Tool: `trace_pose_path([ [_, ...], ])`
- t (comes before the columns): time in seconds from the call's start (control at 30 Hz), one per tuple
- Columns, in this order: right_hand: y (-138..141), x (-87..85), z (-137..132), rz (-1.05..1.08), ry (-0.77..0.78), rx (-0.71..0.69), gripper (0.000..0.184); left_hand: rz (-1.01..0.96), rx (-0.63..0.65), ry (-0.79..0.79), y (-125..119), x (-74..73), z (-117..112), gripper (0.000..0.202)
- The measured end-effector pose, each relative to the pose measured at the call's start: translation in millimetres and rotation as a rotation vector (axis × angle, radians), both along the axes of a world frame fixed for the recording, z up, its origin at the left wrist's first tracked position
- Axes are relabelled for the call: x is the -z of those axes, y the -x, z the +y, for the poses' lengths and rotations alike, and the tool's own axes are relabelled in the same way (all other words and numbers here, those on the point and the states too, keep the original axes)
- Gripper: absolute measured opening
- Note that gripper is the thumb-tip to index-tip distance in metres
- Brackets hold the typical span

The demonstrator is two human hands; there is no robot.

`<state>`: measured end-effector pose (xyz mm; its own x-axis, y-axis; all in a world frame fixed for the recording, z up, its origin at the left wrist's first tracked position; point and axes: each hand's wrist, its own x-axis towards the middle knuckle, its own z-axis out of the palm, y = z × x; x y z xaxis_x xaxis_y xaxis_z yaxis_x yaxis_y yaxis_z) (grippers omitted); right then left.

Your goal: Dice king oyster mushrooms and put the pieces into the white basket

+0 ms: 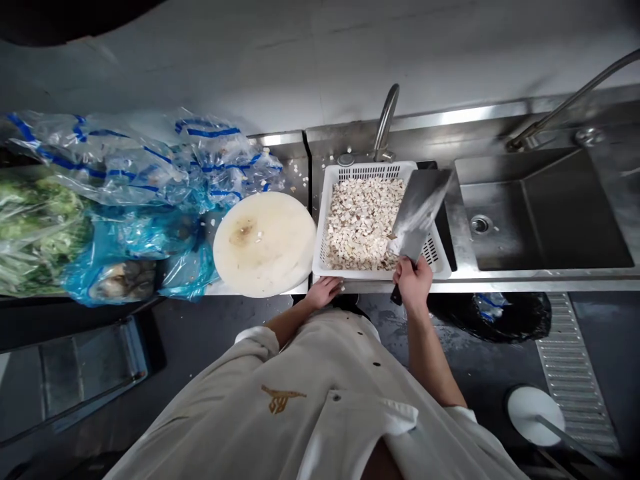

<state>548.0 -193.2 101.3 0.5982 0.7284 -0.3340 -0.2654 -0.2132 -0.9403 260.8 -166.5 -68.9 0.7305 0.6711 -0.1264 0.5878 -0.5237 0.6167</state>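
Note:
My right hand (416,281) grips the dark handle of a cleaver (419,203). Its broad blade is over the right side of a white plastic basket (323,227), with wet smears on the metal. Small chopped pale pieces (363,223), some brown-edged like mushroom, fill much of the basket. My left hand (324,292) rests by the counter's front edge, just below the basket's lower left corner, fingers stretched out and holding nothing. Left of the basket lies a round, pale cutting board (265,243) with a brown stain and a few crumbs.
Clear bags with blue stripes (150,157), bagged greens (40,230) and blue bags (145,233) crowd the left counter. A faucet (386,123) rises behind the basket. To the right is a steel sink (565,213); a black bin bag (515,317) sits below.

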Motion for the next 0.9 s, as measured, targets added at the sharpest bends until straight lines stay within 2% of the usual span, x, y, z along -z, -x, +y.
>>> trace_pose_path([
  [0.07,5,3.0,-3,-0.031,-0.067,0.062,0.034,-0.020,0.032,-0.011,-3,-0.7,-3,0.042],
  [0.13,8,5.5,-3,-0.034,-0.105,0.078,0.034,-0.017,0.028,-0.018,-8,-2.0,-6,0.039],
  [0.3,8,13.0,5,0.027,-0.077,-0.010,0.031,-0.013,-0.052,-0.034,-21,-3.1,-7,0.027],
  [0.47,11,17.8,11,0.059,-0.062,-0.013,0.030,-0.042,-0.050,-0.015,-27,2.1,-9,0.025],
  [0.53,11,18.5,12,0.062,-0.058,-0.035,0.029,-0.040,-0.033,-0.031,-27,4.8,-12,0.033],
  [0.63,10,19.6,13,0.064,-0.045,-0.066,0.030,-0.026,0.058,-0.062,-26,6.8,-14,0.043],
  [0.73,8,20.5,13,0.058,-0.024,-0.092,0.031,-0.015,0.110,-0.062,-30,6.5,-13,0.037],
  [0.9,8,19.3,11,0.064,-0.013,-0.127,0.029,-0.014,0.025,-0.013,-36,4.0,-5,0.026],
])
